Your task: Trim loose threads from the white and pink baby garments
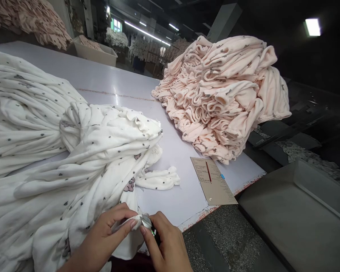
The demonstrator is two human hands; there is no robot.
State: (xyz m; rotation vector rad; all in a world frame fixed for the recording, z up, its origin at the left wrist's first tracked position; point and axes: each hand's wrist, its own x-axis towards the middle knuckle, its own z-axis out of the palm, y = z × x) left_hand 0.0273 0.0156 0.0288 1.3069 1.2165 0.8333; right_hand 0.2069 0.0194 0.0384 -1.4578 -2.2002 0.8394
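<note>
My left hand is closed, pinching an edge of white fleece cloth between thumb and fingers. The cloth carries small dark spots and purple-grey animal prints, and lies in a large heap at the left. My right hand is closed around small thread snips, whose silver blades lie against the pinched edge. Their handle is mostly hidden by my fingers. A narrow rolled end of the white cloth rests on the table beyond my hands.
A tall pile of pink printed cloth sits on the white table. Near the table's right edge, a brown card bears a dark red pencil. A grey bin stands at the right; a pale tub stands behind.
</note>
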